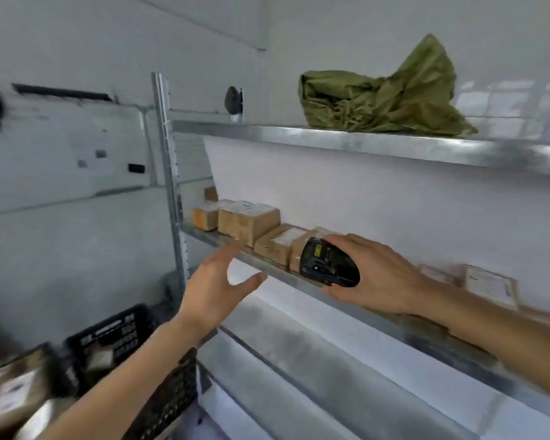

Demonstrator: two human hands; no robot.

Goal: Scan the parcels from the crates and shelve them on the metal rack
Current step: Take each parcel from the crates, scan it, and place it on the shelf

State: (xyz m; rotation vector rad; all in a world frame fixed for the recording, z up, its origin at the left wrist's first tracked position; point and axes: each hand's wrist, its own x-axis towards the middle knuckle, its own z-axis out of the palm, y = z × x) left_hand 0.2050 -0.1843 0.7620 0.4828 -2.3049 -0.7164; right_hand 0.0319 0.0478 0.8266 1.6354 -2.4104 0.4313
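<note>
My right hand (378,277) grips a black handheld scanner (329,264) with an orange button, held in front of the middle shelf of the metal rack (346,142). Several brown cardboard parcels (250,222) with white labels stand in a row on that shelf, and one parcel (278,244) sits just left of the scanner. My left hand (219,287) hovers open and empty below the shelf edge, fingers spread. More labelled parcels (489,285) lie further right on the same shelf. Black plastic crates (108,338) with parcels inside stand at the lower left, blurred.
A crumpled green sack (381,100) lies on the top shelf. The rack's upright post (169,173) stands at the left. A lower shelf (315,369) runs beneath my arms. White walls surround the rack.
</note>
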